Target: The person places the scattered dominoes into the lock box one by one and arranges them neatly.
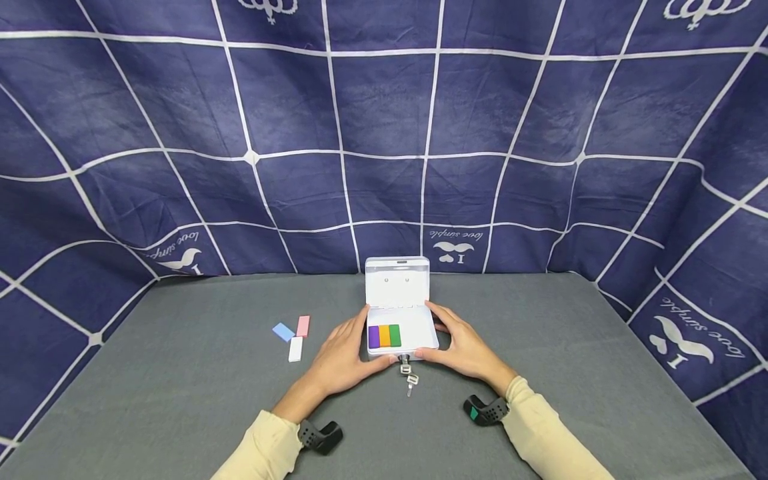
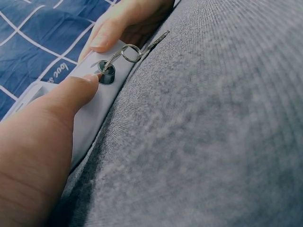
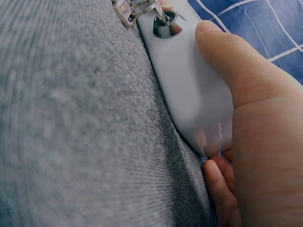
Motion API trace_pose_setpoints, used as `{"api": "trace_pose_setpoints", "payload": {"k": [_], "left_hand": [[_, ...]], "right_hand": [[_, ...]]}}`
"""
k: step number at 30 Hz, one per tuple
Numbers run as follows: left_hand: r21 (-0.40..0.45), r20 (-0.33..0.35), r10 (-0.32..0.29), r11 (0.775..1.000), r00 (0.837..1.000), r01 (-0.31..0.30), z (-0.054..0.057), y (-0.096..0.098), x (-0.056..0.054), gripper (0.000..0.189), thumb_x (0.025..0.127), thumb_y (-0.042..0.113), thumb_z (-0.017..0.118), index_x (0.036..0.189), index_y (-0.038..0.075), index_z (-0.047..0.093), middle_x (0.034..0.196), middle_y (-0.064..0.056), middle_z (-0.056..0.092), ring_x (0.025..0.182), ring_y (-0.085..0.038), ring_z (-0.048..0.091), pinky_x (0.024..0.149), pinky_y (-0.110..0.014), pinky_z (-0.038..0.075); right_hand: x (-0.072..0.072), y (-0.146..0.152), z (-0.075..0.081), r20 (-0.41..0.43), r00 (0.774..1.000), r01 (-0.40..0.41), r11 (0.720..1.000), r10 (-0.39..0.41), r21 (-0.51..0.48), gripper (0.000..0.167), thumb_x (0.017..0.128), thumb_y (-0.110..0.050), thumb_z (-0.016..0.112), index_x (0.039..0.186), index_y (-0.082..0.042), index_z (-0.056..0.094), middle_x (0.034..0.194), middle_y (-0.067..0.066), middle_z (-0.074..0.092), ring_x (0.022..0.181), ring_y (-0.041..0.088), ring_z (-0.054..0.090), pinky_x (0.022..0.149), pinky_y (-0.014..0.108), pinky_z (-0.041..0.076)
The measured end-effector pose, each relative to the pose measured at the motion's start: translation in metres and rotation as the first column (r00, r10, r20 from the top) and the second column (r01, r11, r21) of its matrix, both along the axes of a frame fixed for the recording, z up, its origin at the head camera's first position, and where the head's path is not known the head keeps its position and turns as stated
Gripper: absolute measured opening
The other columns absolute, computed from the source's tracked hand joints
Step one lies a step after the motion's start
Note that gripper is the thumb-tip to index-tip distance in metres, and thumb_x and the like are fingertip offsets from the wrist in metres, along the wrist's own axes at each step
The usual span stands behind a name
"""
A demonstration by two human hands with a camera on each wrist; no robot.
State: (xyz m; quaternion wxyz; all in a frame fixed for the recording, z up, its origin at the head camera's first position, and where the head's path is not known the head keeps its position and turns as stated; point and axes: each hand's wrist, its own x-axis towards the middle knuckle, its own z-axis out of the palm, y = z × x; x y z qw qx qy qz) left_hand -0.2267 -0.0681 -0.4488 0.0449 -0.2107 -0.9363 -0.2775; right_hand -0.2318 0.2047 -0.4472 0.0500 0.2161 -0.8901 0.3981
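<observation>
A small white lock box [image 1: 420,330] stands on the grey cloth with its lid [image 1: 397,288] raised. Inside, along its left part, a purple block [image 1: 374,337], an orange block [image 1: 385,336] and a green block [image 1: 395,335] lie side by side. My left hand [image 1: 341,355] grips the box's left side, its thumb at the front beside the round lock [image 2: 108,75]. On the opposite side my right hand [image 1: 465,343] holds the box, thumb on the front wall and fingers round the right side. One key sits in the lock; a second key [image 1: 411,387] hangs from its ring.
Left of the box, a blue block [image 1: 284,332], a pink block [image 1: 303,326] and a white block [image 1: 296,349] lie close together on the grey cloth [image 1: 210,373]. Behind the surface hangs a blue curtain [image 1: 384,187] with white lines.
</observation>
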Motion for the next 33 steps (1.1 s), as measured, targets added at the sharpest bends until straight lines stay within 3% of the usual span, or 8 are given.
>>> {"api": "trace_pose_setpoints", "payload": {"k": [8, 13, 18, 22, 28, 33], "left_hand": [[0.03, 0.036, -0.018, 0.999, 0.999, 0.017, 0.004, -0.002, 0.001, 0.112, 0.08, 0.072, 0.066, 0.161, 0.014, 0.015, 0.16, -0.013, 0.038, 0.147, -0.03, 0.039, 0.12, -0.052, 0.031], [0.088, 0.104, -0.042, 0.996, 0.994, 0.033, 0.012, -0.008, 0.0, 0.108, 0.081, 0.068, 0.069, 0.161, 0.016, 0.018, 0.161, -0.012, 0.035, 0.145, -0.033, 0.041, 0.117, -0.054, 0.036], [0.106, 0.142, -0.07, 0.993, 0.987, 0.055, 0.023, -0.017, -0.003, 0.104, 0.083, 0.066, 0.068, 0.16, 0.013, 0.023, 0.16, -0.008, 0.038, 0.148, -0.028, 0.038, 0.12, -0.05, 0.034], [0.109, 0.112, -0.091, 0.991, 0.989, 0.079, 0.031, -0.025, -0.005, 0.1, 0.084, 0.063, 0.07, 0.158, 0.01, 0.028, 0.155, -0.003, 0.046, 0.147, -0.025, 0.039, 0.121, -0.049, 0.033], [0.125, 0.006, -0.124, 0.985, 0.992, 0.122, 0.04, -0.036, -0.009, 0.089, 0.088, 0.049, 0.072, 0.154, 0.002, 0.035, 0.146, -0.009, 0.056, 0.141, -0.029, 0.048, 0.116, -0.052, 0.038], [0.12, -0.029, -0.103, 0.987, 0.994, 0.106, 0.049, -0.05, -0.013, 0.085, 0.089, 0.043, 0.073, 0.153, 0.001, 0.036, 0.144, -0.012, 0.058, 0.139, -0.032, 0.05, 0.114, -0.056, 0.038]], "right_hand": [[0.0, 0.0, 0.0, 0.003, 1.0, 0.004, 1.0, -0.004, -0.008, 0.095, 0.079, -0.049, 0.082, 0.155, -0.017, 0.035, 0.149, 0.007, 0.049, 0.128, 0.023, 0.06, 0.107, 0.035, 0.049], [0.001, 0.0, 0.0, 0.006, 1.0, 0.011, 1.0, -0.011, 0.002, 0.095, 0.079, -0.05, 0.082, 0.155, -0.017, 0.035, 0.149, 0.007, 0.049, 0.128, 0.023, 0.06, 0.108, 0.037, 0.049], [0.001, 0.0, 0.0, 0.008, 1.0, 0.014, 1.0, -0.014, 0.002, 0.096, 0.079, -0.05, 0.082, 0.155, -0.017, 0.035, 0.15, 0.007, 0.049, 0.128, 0.023, 0.06, 0.108, 0.037, 0.049], [0.001, -0.001, 0.0, 0.001, 1.0, 0.009, 1.0, -0.009, -0.008, 0.096, 0.078, -0.048, 0.083, 0.155, -0.016, 0.036, 0.149, 0.008, 0.05, 0.128, 0.023, 0.06, 0.107, 0.036, 0.049], [0.002, -0.001, 0.0, 0.004, 1.0, 0.01, 1.0, -0.01, -0.014, 0.095, 0.078, -0.048, 0.083, 0.155, -0.016, 0.036, 0.148, 0.008, 0.05, 0.127, 0.024, 0.061, 0.107, 0.038, 0.049], [0.003, 0.0, 0.0, 0.012, 1.0, 0.015, 1.0, -0.015, -0.005, 0.095, 0.078, -0.051, 0.082, 0.155, -0.02, 0.035, 0.148, 0.006, 0.05, 0.127, 0.024, 0.061, 0.107, 0.039, 0.049]]}}
